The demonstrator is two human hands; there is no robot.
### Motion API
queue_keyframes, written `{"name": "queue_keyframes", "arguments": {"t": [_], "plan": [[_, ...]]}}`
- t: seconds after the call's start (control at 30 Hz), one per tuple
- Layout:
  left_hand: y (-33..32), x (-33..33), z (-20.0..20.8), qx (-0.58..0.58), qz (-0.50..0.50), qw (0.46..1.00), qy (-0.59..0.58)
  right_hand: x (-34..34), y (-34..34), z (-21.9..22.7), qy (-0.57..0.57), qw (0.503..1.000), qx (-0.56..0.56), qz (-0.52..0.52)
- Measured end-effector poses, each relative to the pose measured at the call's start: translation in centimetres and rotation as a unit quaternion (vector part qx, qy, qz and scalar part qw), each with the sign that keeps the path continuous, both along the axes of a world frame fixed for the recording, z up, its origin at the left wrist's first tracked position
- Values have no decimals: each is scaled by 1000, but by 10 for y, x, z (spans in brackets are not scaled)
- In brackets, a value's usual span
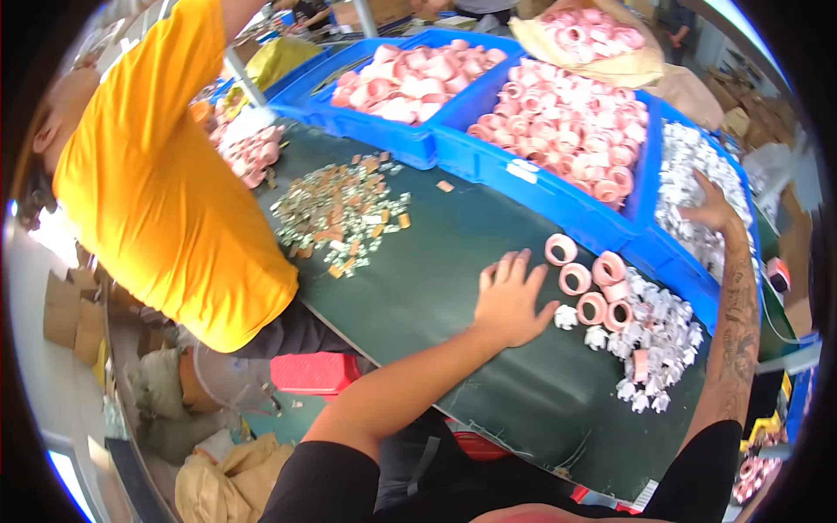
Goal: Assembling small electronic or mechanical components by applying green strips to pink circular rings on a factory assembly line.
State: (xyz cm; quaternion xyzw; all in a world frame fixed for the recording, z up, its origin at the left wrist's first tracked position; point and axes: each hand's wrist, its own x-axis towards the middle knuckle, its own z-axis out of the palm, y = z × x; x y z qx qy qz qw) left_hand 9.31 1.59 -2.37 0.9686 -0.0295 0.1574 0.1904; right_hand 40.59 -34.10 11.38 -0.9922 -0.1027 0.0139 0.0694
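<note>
My left hand (513, 301) rests palm down on the dark green tabletop (410, 296), fingers spread and holding nothing. Beside its fingertips and thumb lie several pink plastic rings (615, 291), some with their round openings facing up. A heap of small white plastic pieces (664, 340) with pointed edges sits to the right of the rings, with a pink piece among them. My right hand (715, 209) reaches over a blue bin full of similar white pieces (684, 166). Its fingers are apart, touching or just above the pieces; nothing shows in its grasp.
Blue bins (540, 196) along the far side hold many pink rings (567, 122), and a sack (593, 48) of pink parts leans behind. Small metallic and copper-coloured parts (340, 213) are spread on the table's left. A person in a yellow shirt (174, 200) stands close at left, near a red stool (314, 373).
</note>
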Motion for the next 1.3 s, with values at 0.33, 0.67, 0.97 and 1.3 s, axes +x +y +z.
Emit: {"name": "queue_keyframes", "arguments": {"t": [0.33, 0.67, 0.97, 1.3], "plan": [[-5, 3, 5, -11, -12, 1000, 14, 17, -46, -38, 79, 958, 270, 61], [-5, 3, 3, 6, -4, 1000, 15, -20, -21, -37, -71, 962, 262, 17], [0, 0, 4, 9, 0, 1000, 19, -2, -30, -52, -238, 947, 194, -95], [-15, 10, -11, 33, 10, 999, -20, -31, -101, -23, -249, 864, 413, -142]]}}
